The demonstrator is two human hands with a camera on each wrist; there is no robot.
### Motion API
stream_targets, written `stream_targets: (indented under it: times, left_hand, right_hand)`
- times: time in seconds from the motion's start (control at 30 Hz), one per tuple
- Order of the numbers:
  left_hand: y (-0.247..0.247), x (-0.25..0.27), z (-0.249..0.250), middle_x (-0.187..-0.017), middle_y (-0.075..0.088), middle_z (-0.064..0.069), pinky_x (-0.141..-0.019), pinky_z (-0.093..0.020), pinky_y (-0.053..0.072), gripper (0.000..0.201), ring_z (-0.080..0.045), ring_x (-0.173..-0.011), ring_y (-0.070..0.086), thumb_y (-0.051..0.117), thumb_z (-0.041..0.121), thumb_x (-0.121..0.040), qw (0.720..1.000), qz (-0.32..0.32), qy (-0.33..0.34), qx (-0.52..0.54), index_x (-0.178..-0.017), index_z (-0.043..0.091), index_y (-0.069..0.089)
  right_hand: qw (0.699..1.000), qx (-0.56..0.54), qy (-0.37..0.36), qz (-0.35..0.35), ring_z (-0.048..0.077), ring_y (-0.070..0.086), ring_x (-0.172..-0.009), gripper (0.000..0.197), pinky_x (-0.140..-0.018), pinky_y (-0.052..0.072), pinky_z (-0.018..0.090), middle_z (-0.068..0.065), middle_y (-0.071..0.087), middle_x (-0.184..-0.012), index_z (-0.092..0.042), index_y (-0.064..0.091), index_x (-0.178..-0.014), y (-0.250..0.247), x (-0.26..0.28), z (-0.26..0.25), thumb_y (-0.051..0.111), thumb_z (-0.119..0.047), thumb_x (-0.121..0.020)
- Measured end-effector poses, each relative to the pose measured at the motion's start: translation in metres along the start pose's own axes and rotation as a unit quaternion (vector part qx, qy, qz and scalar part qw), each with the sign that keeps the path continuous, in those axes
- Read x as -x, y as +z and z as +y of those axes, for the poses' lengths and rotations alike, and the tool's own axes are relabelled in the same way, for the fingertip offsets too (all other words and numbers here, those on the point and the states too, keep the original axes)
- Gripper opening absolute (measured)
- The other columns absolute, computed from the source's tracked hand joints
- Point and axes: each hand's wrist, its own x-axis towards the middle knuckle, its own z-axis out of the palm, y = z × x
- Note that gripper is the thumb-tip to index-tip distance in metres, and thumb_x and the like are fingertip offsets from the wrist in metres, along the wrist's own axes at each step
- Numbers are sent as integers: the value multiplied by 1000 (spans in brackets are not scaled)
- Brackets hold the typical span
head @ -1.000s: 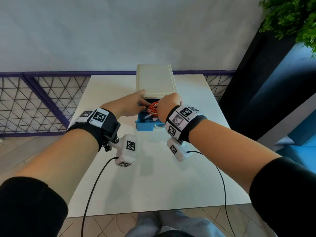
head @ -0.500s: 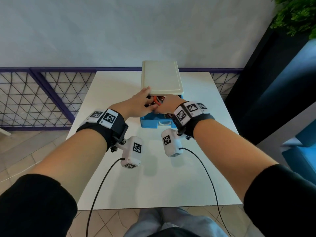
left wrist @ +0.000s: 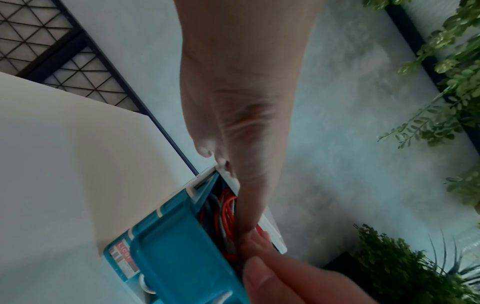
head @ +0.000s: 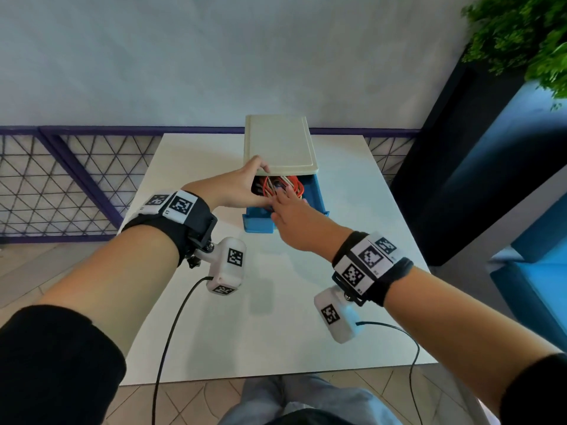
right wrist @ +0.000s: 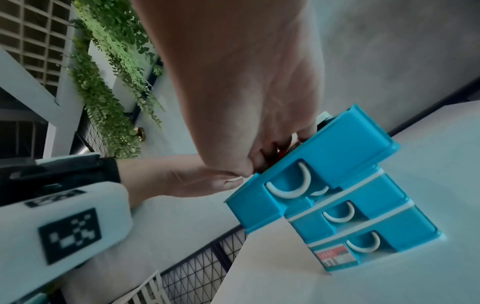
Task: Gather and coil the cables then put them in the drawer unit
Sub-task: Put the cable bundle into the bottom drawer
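Note:
The drawer unit (head: 280,142) has a cream top and stands at the table's far middle. Its blue top drawer (head: 317,197) (right wrist: 324,156) is pulled out toward me. A bundle of orange, red and grey cables (head: 293,187) (left wrist: 226,209) lies inside it. My left hand (head: 245,187) holds the unit's front left corner, thumb on the cream top and fingers under it inside the drawer. My right hand (head: 290,210) reaches over the drawer's front with fingers stretched onto the cables. The lower drawers (right wrist: 337,216) are closed.
The white table (head: 276,317) is bare in front of the unit. A purple mesh railing (head: 61,185) runs behind and to the left. A dark planter with green leaves (head: 521,41) stands at the right, beside blue seating (head: 537,271).
My right wrist has pulled back toward me and its fingers now stretch flat over the cables. My left thumb has moved up onto the unit's top edge.

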Motion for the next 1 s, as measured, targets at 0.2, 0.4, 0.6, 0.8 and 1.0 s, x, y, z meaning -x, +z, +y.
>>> stream_targets:
  times: [0.2, 0.4, 0.6, 0.8, 1.0]
  left_hand:
    - [-8, 3, 8, -156, -27, 4, -119, -34, 0, 121, -9, -143, -22, 72, 50, -73, 985, -109, -11, -131, -148, 20, -18]
    - [-2, -3, 8, -158, -21, 8, -115, -54, -5, 138, -12, -146, -16, 76, 68, -52, 974, -83, -25, -210, -149, 22, -11]
    - [-5, -11, 5, -141, 31, 2, -112, -56, 21, 115, -26, -133, 33, 81, 63, -46, 975, -9, 1, -223, -140, 26, 28]
    - [-6, -21, 5, -127, 40, -4, -101, -46, 39, 93, -27, -117, 39, 86, 48, -52, 978, 47, 13, -201, -128, 16, 43]
    - [8, -32, 7, -109, 46, -9, -62, -39, 39, 26, -31, -104, 43, 68, 13, -77, 957, 220, 44, -186, -99, 13, 53]
  right_hand:
    - [993, 85, -48, -60, 41, 36, -131, 40, -112, 22, 49, 23, 46, -138, 0, 53, -131, -8, -25, 2, 29, -12, -102]
    - [994, -76, -3, -74, 33, 37, -133, 45, -97, 36, 36, 22, 43, -140, 0, 45, -136, -24, -37, 11, 41, -3, -91]
    - [973, -182, 76, 116, 25, 57, -103, 28, -85, 48, 31, 8, 57, -116, -17, 73, -105, -37, -48, 47, 54, -6, -88]
    - [964, -173, 110, 166, 26, 52, -108, 13, -87, 46, 37, 7, 55, -112, -16, 63, -99, -30, -59, 65, 60, -14, -86]
    - [961, -161, 131, 183, 25, 53, -108, 33, -76, 43, 30, 5, 56, -117, -16, 65, -109, -29, -64, 61, 47, -1, -86]
